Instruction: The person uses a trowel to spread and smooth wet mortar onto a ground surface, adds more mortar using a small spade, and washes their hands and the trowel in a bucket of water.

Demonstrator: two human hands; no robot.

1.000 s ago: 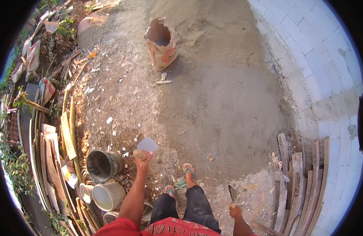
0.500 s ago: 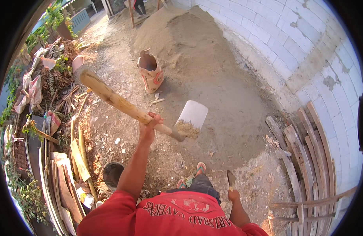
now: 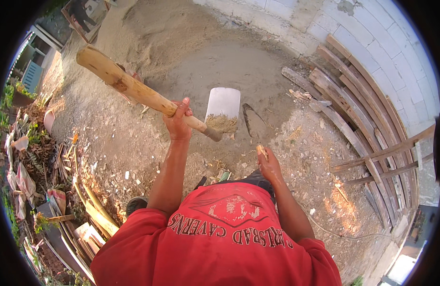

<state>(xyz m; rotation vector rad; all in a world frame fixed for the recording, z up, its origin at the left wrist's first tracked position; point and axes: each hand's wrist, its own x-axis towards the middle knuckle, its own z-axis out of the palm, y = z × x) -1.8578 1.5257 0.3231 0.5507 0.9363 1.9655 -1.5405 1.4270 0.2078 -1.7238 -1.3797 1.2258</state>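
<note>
A hoe (image 3: 129, 90) with a thick wooden handle is gripped near its blade end by my left hand (image 3: 179, 123). Its broad metal blade (image 3: 224, 100) is pale and flat, with a clump of damp sandy material (image 3: 223, 124) along the part nearest me. In my right hand (image 3: 269, 166) is the wooden grip of a trowel (image 3: 254, 121). The trowel's long pointed blade reaches away from me, just right of the hoe blade. A small gap shows between the two blades.
Grey sandy ground (image 3: 201, 62) spreads ahead, rising into a sand pile (image 3: 139, 33). Stacked planks (image 3: 344, 100) lean along the block wall (image 3: 372, 52) at right. Debris and boards (image 3: 81, 238) lie at left, near a dark bucket (image 3: 135, 205). A person (image 3: 81, 14) stands far left.
My right hand has brought the trowel up and leftward, beside the hoe blade. The hoe remains in my left hand. The view has shifted, and the paper sack is now mostly behind the handle.
</note>
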